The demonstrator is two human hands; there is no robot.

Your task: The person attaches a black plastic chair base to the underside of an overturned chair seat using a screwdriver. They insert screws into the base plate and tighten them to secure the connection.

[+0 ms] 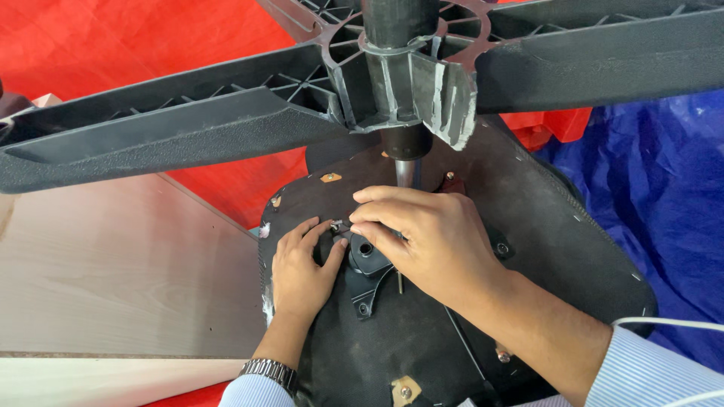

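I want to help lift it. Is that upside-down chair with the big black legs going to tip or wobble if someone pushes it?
Probably wobbly: the chair's star base sticks up high on a thin post, so it looks top-heavy. The flat seat underside lies wide, which should steady it somewhat. The left hand presses on it, and the right hand works at the mechanism.

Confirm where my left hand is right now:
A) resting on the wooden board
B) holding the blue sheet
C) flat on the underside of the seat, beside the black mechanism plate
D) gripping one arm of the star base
C: the left hand lies spread on the dark seat underside, its thumb against the black mechanism plate, while the right hand pinches a small part just above it.
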